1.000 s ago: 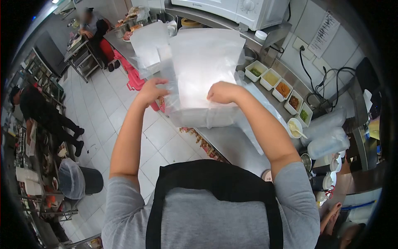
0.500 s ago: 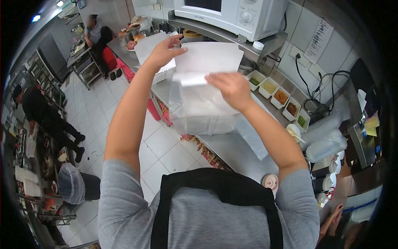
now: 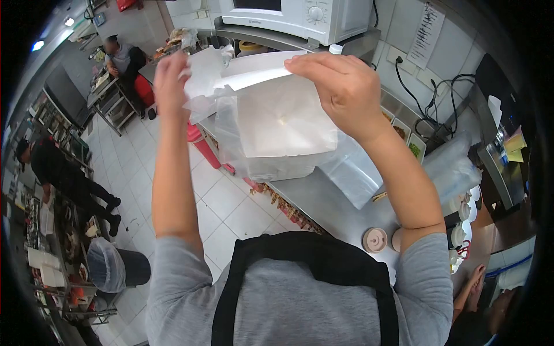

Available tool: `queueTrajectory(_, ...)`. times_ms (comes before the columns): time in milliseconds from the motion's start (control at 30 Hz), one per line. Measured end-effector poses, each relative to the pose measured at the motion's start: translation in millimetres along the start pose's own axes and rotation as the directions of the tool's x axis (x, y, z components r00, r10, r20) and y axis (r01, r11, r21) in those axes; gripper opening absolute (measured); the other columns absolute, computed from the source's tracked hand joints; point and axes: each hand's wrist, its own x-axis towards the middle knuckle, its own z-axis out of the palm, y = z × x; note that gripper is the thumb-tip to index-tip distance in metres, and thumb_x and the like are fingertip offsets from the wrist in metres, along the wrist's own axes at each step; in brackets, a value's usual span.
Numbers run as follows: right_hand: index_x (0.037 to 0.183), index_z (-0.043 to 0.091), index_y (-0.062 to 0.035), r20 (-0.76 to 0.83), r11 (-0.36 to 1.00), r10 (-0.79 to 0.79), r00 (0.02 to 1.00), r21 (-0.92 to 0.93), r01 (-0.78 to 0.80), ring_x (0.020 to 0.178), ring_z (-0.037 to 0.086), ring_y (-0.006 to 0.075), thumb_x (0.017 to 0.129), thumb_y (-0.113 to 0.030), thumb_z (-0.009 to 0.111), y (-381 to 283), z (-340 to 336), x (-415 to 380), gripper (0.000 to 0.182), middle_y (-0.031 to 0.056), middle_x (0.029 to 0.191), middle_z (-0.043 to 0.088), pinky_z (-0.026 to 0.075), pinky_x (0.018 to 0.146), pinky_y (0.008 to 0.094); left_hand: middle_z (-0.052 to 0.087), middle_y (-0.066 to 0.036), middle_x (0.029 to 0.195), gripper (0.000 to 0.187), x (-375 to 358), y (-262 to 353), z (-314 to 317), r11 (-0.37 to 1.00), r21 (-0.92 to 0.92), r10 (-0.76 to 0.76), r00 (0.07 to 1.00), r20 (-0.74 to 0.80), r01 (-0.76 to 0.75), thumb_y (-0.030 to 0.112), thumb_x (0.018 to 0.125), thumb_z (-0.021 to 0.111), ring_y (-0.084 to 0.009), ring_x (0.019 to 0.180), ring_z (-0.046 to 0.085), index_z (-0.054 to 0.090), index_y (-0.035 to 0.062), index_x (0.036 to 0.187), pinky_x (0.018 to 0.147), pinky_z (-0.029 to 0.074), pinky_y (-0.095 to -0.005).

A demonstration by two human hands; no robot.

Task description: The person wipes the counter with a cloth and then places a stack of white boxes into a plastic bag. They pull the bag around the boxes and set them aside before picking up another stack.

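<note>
A stack of white paper sheets (image 3: 283, 124) sits in a clear plastic bag (image 3: 228, 138) on the steel counter. My right hand (image 3: 346, 86) is closed at the far right of the stack, fingertips pinching the edge of a lifted white paper sheet (image 3: 259, 66). That sheet is bent over along its length. My left hand (image 3: 172, 86) is raised just left of the bag, its fingers smeared by motion. Close to it, more white paper (image 3: 203, 72) stands up behind the bag's opening.
A microwave (image 3: 288, 20) stands on a shelf behind. Food tubs (image 3: 415, 147) line the right, partly behind my right arm. A clear plastic sheet (image 3: 352, 176) and a round pinkish lid (image 3: 374, 240) lie on the counter (image 3: 311, 202). Other people are at the left and lower right.
My left hand has moved left, away from the paper. My right hand has gone up and now grips the sheet's edge. The upright white sheet has folded over, and the view has shifted slightly.
</note>
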Motion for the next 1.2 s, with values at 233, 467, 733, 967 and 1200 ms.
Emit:
queueTrajectory(233, 0.087, 0.069, -0.0199, 0.037, 0.992, 0.091, 0.995, 0.083, -0.094, 0.063, 0.059, 0.0192, 0.069, 0.000, 0.056, -8.8, -35.6, 13.8, 0.030, -0.0051, 0.083, 0.065, 0.046, 0.053, 0.0304, 0.052, -0.014, 0.122, 0.081, -240.0, -6.2, 26.5, 0.598, -0.050, -0.564, 0.463, 0.684, 0.800, 0.054, 0.075, 0.067, -0.0261, 0.110, 0.054, 0.040, 0.0038, 0.132, 0.090, 0.047, -0.0412)
queueTrajectory(467, 0.090, 0.067, -0.0201, 0.124, 0.963, -0.022, 0.992, 0.268, -0.012, 0.065, 0.060, 0.0222, 0.071, -0.007, 0.057, -23.5, -37.7, 32.7, 0.025, -0.0032, 0.086, 0.064, 0.048, 0.056, 0.0320, 0.046, -0.010, 0.129, 0.075, -225.0, -0.5, -17.1, 0.407, -0.665, -0.476, 0.767, 0.430, 0.626, 0.040, 0.081, 0.066, -0.0246, 0.118, 0.046, 0.030, 0.0087, 0.139, 0.100, 0.039, -0.0453)
queueTrajectory(733, 0.104, 0.062, -0.0160, -0.097, 0.826, -0.217, 0.971, 0.512, 0.235, 0.101, 0.056, 0.0241, 0.074, -0.018, 0.058, -117.8, 35.8, 15.3, 0.030, 0.0042, 0.098, 0.062, 0.043, 0.084, 0.0424, 0.049, -0.011, 0.124, 0.056, -231.0, 17.2, -88.6, 0.573, -0.446, -0.790, 0.607, -0.080, 0.687, 0.019, 0.082, 0.055, -0.0248, 0.112, 0.050, 0.037, 0.0096, 0.133, 0.095, 0.042, -0.0429)
queueTrajectory(967, 0.109, 0.061, -0.0121, 0.122, 0.618, -0.390, 0.913, 0.769, 0.162, 0.096, 0.056, 0.0217, 0.075, -0.014, 0.058, -124.0, 32.6, -22.2, 0.034, 0.0039, 0.089, 0.059, 0.043, 0.086, 0.0385, 0.051, -0.011, 0.114, 0.056, -165.5, -17.7, -187.3, 0.821, -0.184, -0.542, 0.634, -0.551, 0.541, 0.008, 0.080, 0.048, -0.0248, 0.103, 0.052, 0.033, 0.0064, 0.133, 0.087, 0.046, -0.0409)
queueTrajectory(1200, 0.099, 0.068, -0.0110, 0.369, 0.838, -0.074, 0.926, 0.526, -0.143, 0.082, 0.061, 0.0202, 0.070, -0.008, 0.063, -72.2, 18.4, -39.9, 0.029, 0.0025, 0.080, 0.061, 0.048, 0.074, 0.0340, 0.042, -0.019, 0.128, 0.066, 47.9, -111.5, -211.6, 0.891, 0.446, 0.143, 0.887, -0.440, 0.078, 0.003, 0.079, 0.049, -0.0320, 0.115, 0.043, 0.022, 0.0072, 0.138, 0.097, 0.037, -0.0367)
